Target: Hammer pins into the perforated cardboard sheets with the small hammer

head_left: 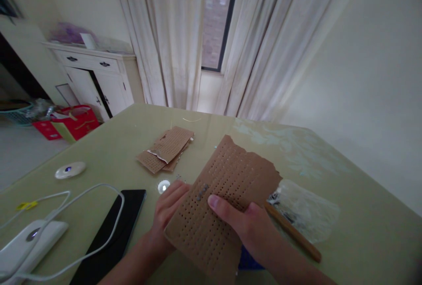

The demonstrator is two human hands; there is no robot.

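A brown sheet of perforated cardboard [227, 175] with a torn far edge is held tilted above the table. My right hand [253, 228] grips it from the right, thumb pressed on its face and the other fingers behind. Close to that thumb, a short row of small grey metallic pieces [202, 192] sits in the holes. My left hand [166, 214] is closed at the board's left edge, partly behind it. Its fingertips are hidden, so I cannot make out what they hold. A blue object [249, 259] shows partly beneath the board.
More perforated cardboard pieces [171, 144] lie stacked farther back. A small white round item [163, 186] is near my left hand. To the right are a wooden stick [296, 234] and a clear plastic bag [310, 210]. A black tablet-like slab [112, 228] and white cable [95, 254] lie left.
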